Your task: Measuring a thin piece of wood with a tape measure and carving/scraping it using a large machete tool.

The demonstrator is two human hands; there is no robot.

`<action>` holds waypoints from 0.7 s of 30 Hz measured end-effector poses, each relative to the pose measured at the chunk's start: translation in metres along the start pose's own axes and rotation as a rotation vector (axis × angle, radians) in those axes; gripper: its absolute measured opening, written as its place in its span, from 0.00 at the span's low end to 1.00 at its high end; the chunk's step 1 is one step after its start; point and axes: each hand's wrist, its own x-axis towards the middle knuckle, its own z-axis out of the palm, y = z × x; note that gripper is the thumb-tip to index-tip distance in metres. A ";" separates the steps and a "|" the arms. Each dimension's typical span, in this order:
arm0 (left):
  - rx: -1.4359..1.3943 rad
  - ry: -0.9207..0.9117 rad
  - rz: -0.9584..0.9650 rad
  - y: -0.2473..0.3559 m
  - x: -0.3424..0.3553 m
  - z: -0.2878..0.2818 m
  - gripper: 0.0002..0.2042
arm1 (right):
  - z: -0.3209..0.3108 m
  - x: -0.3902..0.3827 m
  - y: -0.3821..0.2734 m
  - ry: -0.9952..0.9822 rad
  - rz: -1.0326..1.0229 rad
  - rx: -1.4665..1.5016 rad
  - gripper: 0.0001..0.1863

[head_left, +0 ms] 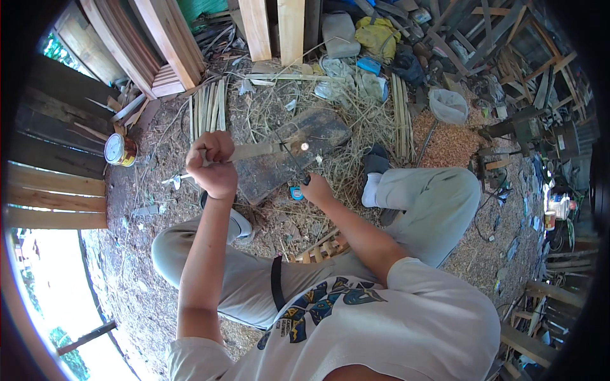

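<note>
My left hand (pixel 214 166) is closed in a fist around one end of a flat pale bamboo strip (pixel 253 151). The strip reaches right over a dark worn wooden block (pixel 318 130) lying on the ground. My right hand (pixel 316 189) grips the handle of a thin dark blade (pixel 291 155). The blade slants up to the left and meets the strip above the block. A small blue object (pixel 296 193) lies on the ground just left of my right hand. I sit low with my knees spread, one on each side of the block.
A round tin can (pixel 120 150) stands at the left beside dark planks. Bundles of split bamboo strips (pixel 206 108) lie behind the block, more at the right (pixel 401 114). Upright boards (pixel 274 28), a white bag (pixel 448 105), sawdust and machines (pixel 527 130) fill the back and right.
</note>
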 end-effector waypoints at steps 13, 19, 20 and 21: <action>-0.038 -0.049 -0.017 0.006 0.014 -0.017 0.20 | 0.017 -0.010 -0.032 0.024 -0.177 0.139 0.19; -0.020 -0.018 -0.012 0.001 0.014 -0.005 0.20 | -0.003 0.010 0.006 -0.144 0.076 0.100 0.17; -0.008 0.022 -0.001 0.005 0.011 -0.012 0.21 | -0.015 0.003 -0.022 -0.226 0.076 0.037 0.18; -0.008 0.002 -0.005 0.008 0.010 -0.015 0.21 | -0.026 -0.003 -0.045 -0.296 0.077 -0.030 0.19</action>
